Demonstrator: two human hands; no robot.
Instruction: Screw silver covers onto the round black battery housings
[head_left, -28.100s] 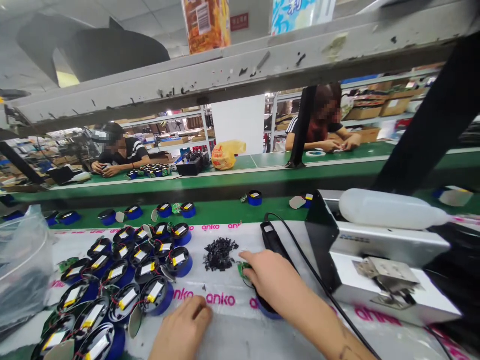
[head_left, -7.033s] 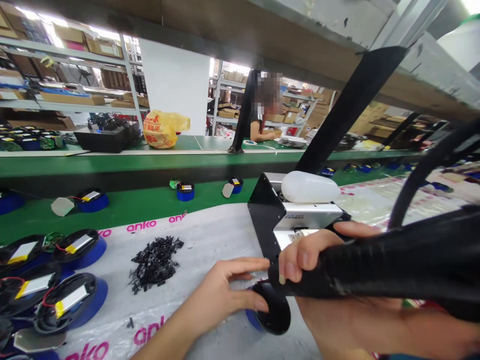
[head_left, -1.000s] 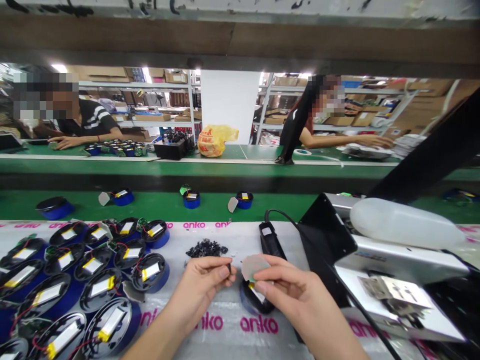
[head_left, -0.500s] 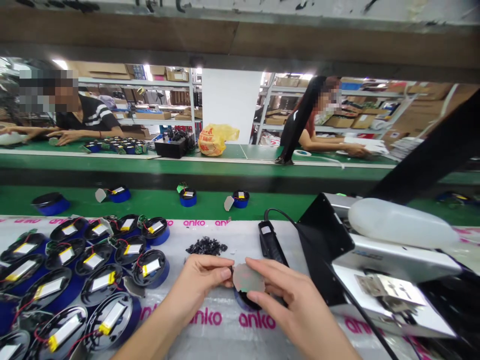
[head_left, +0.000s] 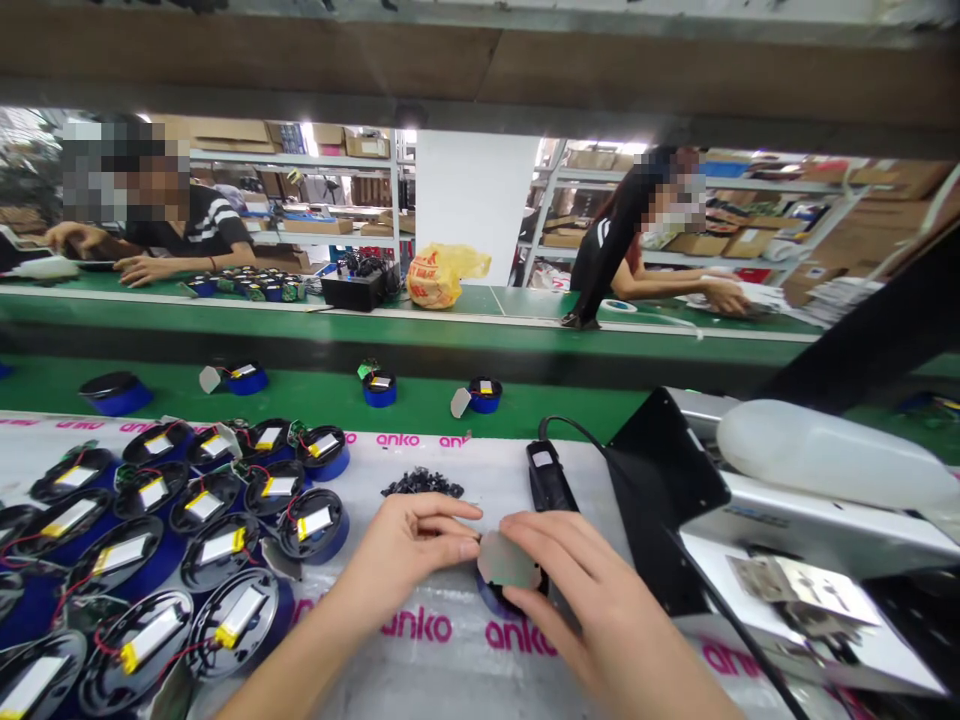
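A round blue-and-black housing (head_left: 491, 600) sits on the white "anko" plastic sheet (head_left: 450, 670) in front of me. A thin grey disc (head_left: 508, 560) lies over its top. My left hand (head_left: 409, 550) pinches the disc's left edge with fingers closed. My right hand (head_left: 577, 590) presses the disc's right and near edge with its fingertips. A small pile of black plastic clips (head_left: 422, 485) lies just beyond my left hand.
Several open round housings with batteries (head_left: 217, 545) crowd the left. A black handheld tool with cable (head_left: 547, 478) lies behind the disc. A metal machine (head_left: 787, 540) with a white bottle (head_left: 825, 455) stands right. The green conveyor (head_left: 337, 395) carries more housings. Two people work opposite.
Over the last second the grey disc came down from above the housing to lie on its top, and both hands followed it down. The view shifted slightly.
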